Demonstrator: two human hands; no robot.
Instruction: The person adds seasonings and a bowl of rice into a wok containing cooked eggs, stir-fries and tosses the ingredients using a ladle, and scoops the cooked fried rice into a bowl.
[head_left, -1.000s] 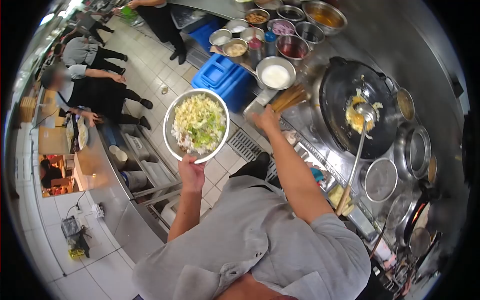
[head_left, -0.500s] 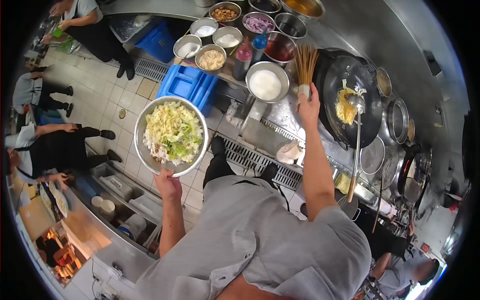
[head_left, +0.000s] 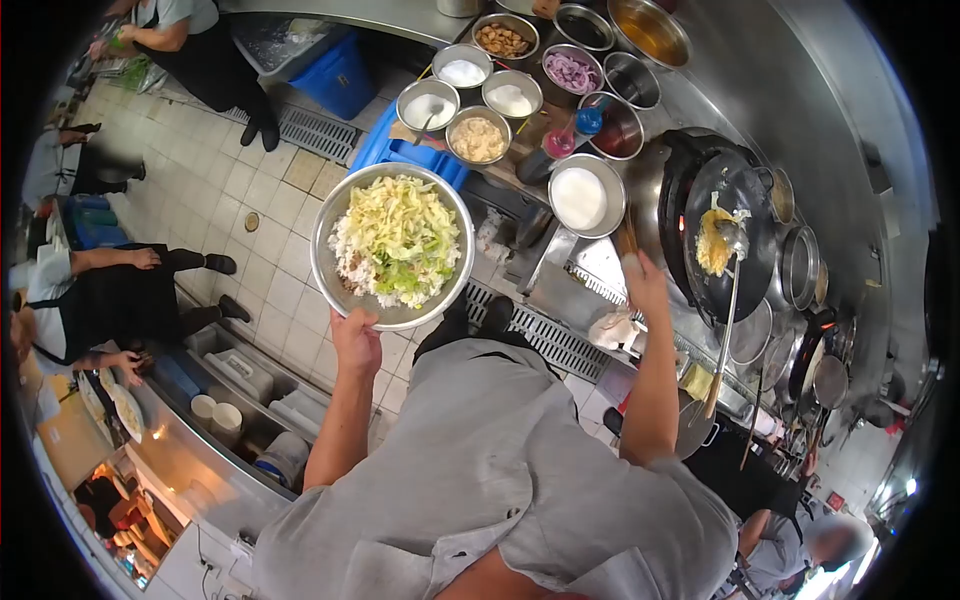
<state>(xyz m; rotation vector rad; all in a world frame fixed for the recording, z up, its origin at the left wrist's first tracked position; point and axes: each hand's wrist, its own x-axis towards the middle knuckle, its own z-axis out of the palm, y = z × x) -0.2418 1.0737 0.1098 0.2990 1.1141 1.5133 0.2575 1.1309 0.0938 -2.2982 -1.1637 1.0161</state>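
Note:
My left hand (head_left: 356, 338) grips the near rim of a steel bowl (head_left: 318, 262), tilted slightly towards me. White rice (head_left: 352, 238) and shredded cabbage and lettuce (head_left: 410, 215) fill it. At the stove edge, my right hand (head_left: 648, 284) is closed round the handle of a bamboo wok brush (head_left: 628, 238), most of which is hidden or blurred. Beyond that hand sits a black wok (head_left: 735, 190) holding cooked egg (head_left: 713, 245). A ladle (head_left: 728, 325) rests in it, its bowl touching the egg and its wooden-ended handle pointing towards me.
Steel bowls of chopped onion (head_left: 571, 72), brown pieces (head_left: 502, 40) and white powder (head_left: 462, 72) crowd the far counter. A pan of white liquid (head_left: 582, 198) stands near the wok. A blue bin (head_left: 335, 80) is on the floor. Several co-workers stand left and lower right.
My left hand has brought the bowl rightwards and closer to the stove. My right hand has drawn the brush down towards me, away from the bowls. The whole view has shifted slightly.

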